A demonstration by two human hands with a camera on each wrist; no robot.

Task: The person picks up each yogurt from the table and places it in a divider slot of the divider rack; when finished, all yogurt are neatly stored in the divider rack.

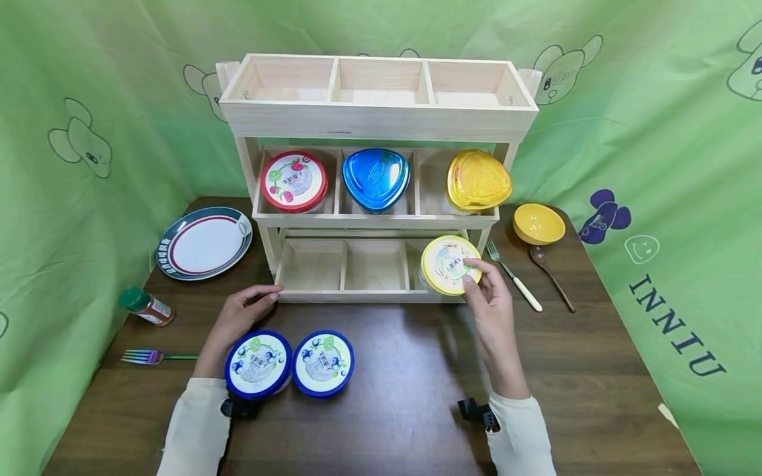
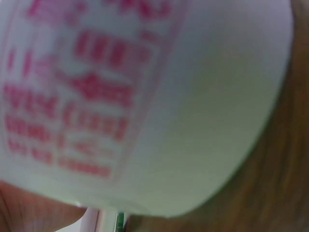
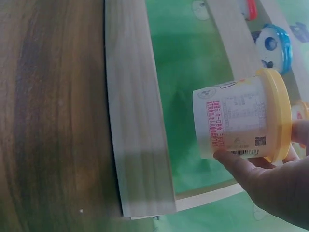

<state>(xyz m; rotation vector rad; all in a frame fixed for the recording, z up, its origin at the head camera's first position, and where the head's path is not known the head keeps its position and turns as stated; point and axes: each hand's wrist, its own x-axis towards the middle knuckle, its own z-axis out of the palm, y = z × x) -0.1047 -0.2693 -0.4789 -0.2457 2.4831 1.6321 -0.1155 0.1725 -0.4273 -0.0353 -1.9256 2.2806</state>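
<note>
A dark wood-grain table (image 1: 417, 390) carries a pale, unfinished wooden rack (image 1: 378, 119) of three tiers, each split into three compartments. In its middle tier sit a red-lidded round cup (image 1: 294, 180), a blue rounded-triangle tub (image 1: 376, 178) and a yellow one (image 1: 479, 180). The right hand (image 1: 491, 305) pinches the yellow-lidded cup (image 1: 450, 264) between thumb and fingers at the near-right compartment of the lowest tier; the right wrist view alone shows its white printed wall and barcode. The left hand (image 1: 241, 316) rests on the table with fingers loosely together, fingertips at the rack's near edge. Two blue-lidded cups (image 1: 290, 363) stand touching beside that wrist. The left wrist view is a blur of white wall and pink print.
</note>
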